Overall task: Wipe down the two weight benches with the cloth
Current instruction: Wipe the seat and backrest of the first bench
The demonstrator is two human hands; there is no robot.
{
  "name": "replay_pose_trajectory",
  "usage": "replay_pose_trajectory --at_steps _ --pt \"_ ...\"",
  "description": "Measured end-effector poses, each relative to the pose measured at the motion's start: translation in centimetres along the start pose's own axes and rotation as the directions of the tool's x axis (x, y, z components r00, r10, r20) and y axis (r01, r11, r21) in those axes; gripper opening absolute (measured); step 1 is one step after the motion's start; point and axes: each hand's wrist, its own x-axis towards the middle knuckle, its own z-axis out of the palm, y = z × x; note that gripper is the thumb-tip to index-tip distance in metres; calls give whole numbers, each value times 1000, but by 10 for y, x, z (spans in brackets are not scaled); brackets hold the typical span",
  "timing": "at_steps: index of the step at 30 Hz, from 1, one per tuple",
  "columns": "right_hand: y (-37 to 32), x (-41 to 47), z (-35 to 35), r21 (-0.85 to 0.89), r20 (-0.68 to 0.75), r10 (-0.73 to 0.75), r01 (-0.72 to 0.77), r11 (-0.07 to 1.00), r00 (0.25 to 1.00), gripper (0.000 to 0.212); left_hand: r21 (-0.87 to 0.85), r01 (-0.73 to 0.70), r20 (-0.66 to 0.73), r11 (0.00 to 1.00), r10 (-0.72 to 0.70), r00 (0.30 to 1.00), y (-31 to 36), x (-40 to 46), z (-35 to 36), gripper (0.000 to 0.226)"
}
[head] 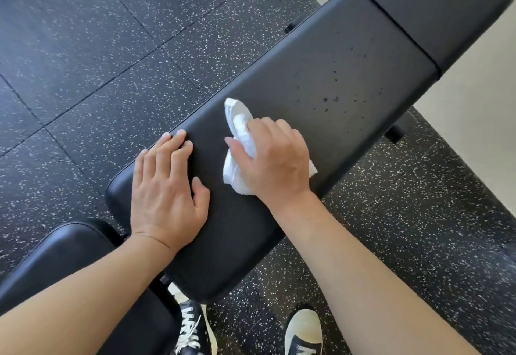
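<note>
A long black padded weight bench (321, 75) runs diagonally from the lower middle to the upper right, with a seam separating a second pad at its far end. Small droplets speckle its surface beyond the cloth. My right hand (276, 159) presses a crumpled white cloth (240, 125) flat on the pad near its middle. My left hand (167, 187) lies palm down on the pad's left edge, fingers spread, holding nothing. Part of a second black bench pad (64, 251) shows at the lower left, partly hidden under my left forearm.
Dark speckled rubber floor tiles (97, 47) surround the benches. A pale floor strip (480, 81) lies at the right. A bench foot (395, 134) sticks out under the right side. My shoes (304, 332) stand by the bench's near end.
</note>
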Motion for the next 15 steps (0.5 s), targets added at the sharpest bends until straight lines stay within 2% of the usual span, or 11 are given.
replay_pose_trajectory --at_steps 5,7,9,12,15 --pt "-36 22 13 57 114 -111 105 993 987 32 -8 11 11 1000 -11 1000 0 0 -1 56" --pt "-14 22 3 21 126 -150 149 989 981 32 -6 -6 -3 1000 6 1000 -1 0 0 55" --pt "24 22 -12 -46 80 -151 155 987 985 33 -1 -10 -14 1000 10 1000 -2 0 0 54" --pt "77 23 -33 -152 29 -32 36 988 999 38 -2 -3 -13 1000 3 1000 -2 1 2 54" --pt "71 25 -30 -193 0 107 -105 976 994 34 -1 -1 -10 1000 1 1000 -2 0 1 55"
